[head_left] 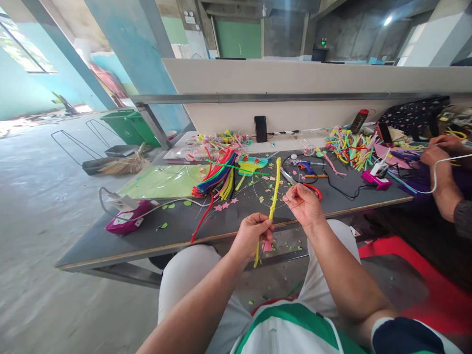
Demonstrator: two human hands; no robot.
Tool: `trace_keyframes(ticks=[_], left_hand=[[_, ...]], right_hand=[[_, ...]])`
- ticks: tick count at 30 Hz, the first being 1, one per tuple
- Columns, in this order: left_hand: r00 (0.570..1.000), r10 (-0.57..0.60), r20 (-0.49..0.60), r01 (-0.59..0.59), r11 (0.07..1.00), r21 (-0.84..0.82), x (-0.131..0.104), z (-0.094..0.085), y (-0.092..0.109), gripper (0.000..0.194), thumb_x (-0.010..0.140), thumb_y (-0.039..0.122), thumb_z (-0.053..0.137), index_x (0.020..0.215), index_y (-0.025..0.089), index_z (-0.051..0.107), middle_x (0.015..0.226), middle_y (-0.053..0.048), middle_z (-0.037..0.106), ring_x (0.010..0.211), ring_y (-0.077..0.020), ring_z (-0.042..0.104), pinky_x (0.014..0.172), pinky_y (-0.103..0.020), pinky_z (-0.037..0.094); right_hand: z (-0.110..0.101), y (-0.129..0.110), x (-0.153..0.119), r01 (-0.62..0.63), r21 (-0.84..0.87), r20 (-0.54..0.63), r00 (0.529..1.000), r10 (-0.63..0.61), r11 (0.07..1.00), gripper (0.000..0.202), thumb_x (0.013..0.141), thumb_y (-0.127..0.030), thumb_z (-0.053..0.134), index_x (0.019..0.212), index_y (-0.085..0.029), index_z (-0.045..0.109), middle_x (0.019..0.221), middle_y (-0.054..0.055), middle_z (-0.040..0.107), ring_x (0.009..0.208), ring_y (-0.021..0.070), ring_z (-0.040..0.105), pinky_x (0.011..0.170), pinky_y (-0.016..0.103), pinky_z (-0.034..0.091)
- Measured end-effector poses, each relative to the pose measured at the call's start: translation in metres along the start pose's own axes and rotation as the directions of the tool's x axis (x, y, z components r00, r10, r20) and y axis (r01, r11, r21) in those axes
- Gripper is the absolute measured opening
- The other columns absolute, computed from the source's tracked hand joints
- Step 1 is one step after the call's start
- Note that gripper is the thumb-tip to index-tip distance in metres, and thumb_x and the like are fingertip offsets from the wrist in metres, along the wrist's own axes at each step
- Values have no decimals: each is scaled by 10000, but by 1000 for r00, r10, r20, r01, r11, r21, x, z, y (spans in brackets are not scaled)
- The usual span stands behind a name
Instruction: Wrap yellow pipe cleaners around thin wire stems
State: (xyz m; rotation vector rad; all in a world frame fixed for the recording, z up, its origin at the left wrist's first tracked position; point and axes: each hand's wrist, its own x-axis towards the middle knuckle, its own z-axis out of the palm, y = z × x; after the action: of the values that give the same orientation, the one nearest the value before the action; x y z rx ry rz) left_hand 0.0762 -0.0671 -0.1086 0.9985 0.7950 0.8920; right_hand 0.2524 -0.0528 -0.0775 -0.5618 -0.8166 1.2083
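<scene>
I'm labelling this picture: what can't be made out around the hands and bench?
In the head view:
Yellow fuzzy stem: the stretch inside the left hand, hidden by the grip.
Right hand: whether it pinches anything thin; too small to tell.
Red-handled scissors: partly covered by the right hand.
Co-worker's sleeve: cut off by the right edge.

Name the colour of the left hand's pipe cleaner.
The pipe cleaner is yellow, clearest in the head view.
</scene>
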Motion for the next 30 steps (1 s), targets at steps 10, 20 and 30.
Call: trace_keyframes(ticks=[10,20,30], left_hand=[[998,28,-50,-28,999,-15,-2,1,5,309,628,342,762,700,136,543,603,0,622,392,-84,532,422,-224,468],[997,54,-49,-57,997,-60,-2,1,5,290,649,325,753,715,130,549,610,5,609,407,-81,530,436,-230,482],[985,118,-127,-134,983,-125,-1,-1,5,285,658,311,749,754,112,569,632,-3,614,430,-94,551,462,-253,509]], right_hand=[[3,5,-1,-39,-1,12,999,39,999,240,786,-447,620,685,-231,599,629,-26,526,515,110,365,695,346,428],[4,11,1,-38,41,-1,999,38,998,278,796,-477,617,964,-262,669,794,-5,626,568,105,430,708,322,468],[35,50,-25,-217,-169,56,972,229,961,203,717,-330,721,865,-207,657,702,-23,570,521,83,456,431,206,374]])
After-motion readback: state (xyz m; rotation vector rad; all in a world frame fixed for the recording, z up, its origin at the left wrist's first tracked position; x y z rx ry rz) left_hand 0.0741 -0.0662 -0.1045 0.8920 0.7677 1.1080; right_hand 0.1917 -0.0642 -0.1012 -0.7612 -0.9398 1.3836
